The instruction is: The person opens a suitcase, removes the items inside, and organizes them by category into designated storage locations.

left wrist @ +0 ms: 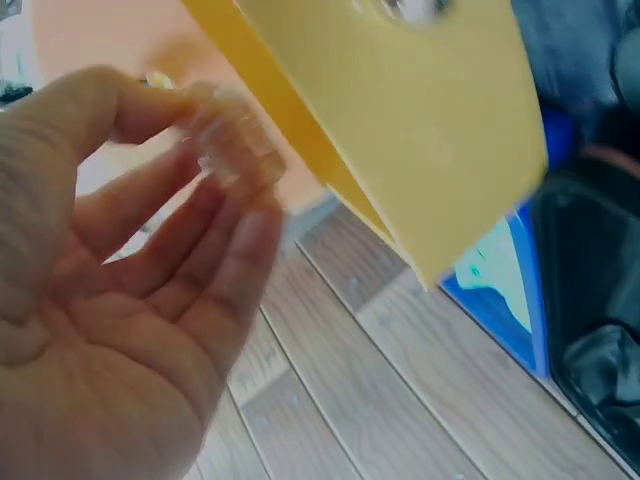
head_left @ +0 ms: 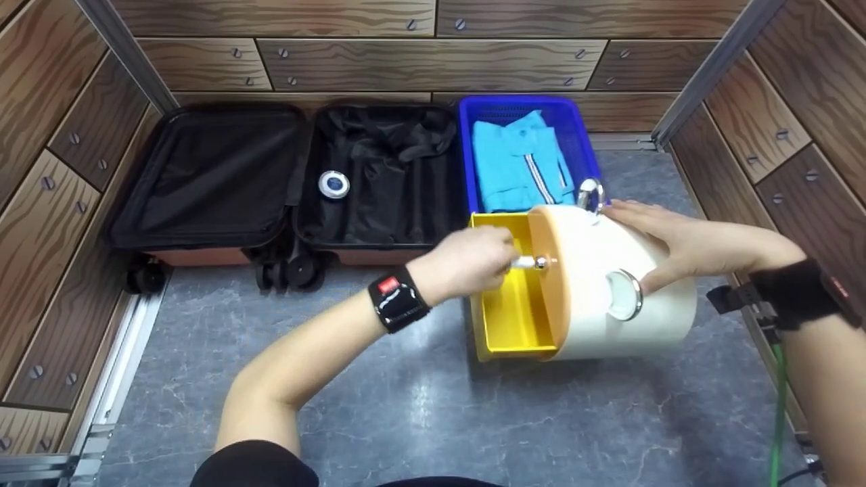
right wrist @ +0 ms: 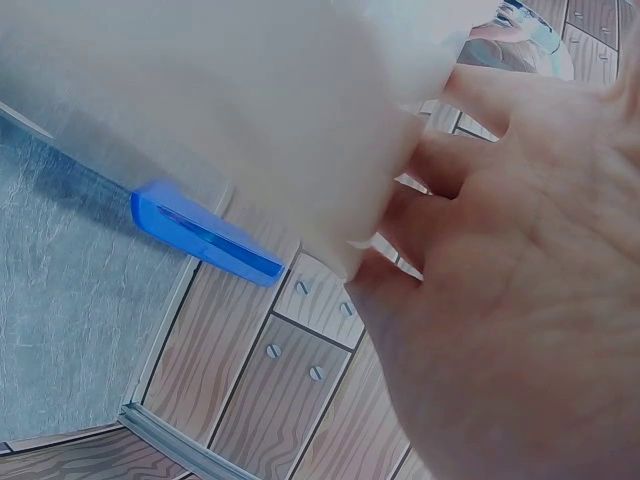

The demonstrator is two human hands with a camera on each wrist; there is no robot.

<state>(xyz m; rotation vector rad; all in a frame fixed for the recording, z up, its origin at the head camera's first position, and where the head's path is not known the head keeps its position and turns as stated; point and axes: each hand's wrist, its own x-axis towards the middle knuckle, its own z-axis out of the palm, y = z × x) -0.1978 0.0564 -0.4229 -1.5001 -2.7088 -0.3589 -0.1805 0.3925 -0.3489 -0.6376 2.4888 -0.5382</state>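
Note:
A white rounded box [head_left: 629,318] with an orange end panel [head_left: 556,297] sits on the floor, a yellow tray-like part [head_left: 517,321] jutting from its left side. My left hand [head_left: 470,260] is over this yellow part, its thumb and fingers pinching a clear knob [left wrist: 235,145] blurred in the left wrist view. In the head view a short shiny stem [head_left: 540,262] joins the knob to the orange panel. My right hand [head_left: 683,243] rests on the white body with fingers spread, between two silver rings [head_left: 636,297].
Behind the box stands a blue basket [head_left: 585,135] holding a folded light-blue shirt [head_left: 517,162]. An open black-lined suitcase [head_left: 385,203] lies left of it, with a small round tin [head_left: 333,184] inside. Wood-patterned panels [head_left: 433,64] enclose the grey floor [head_left: 325,419].

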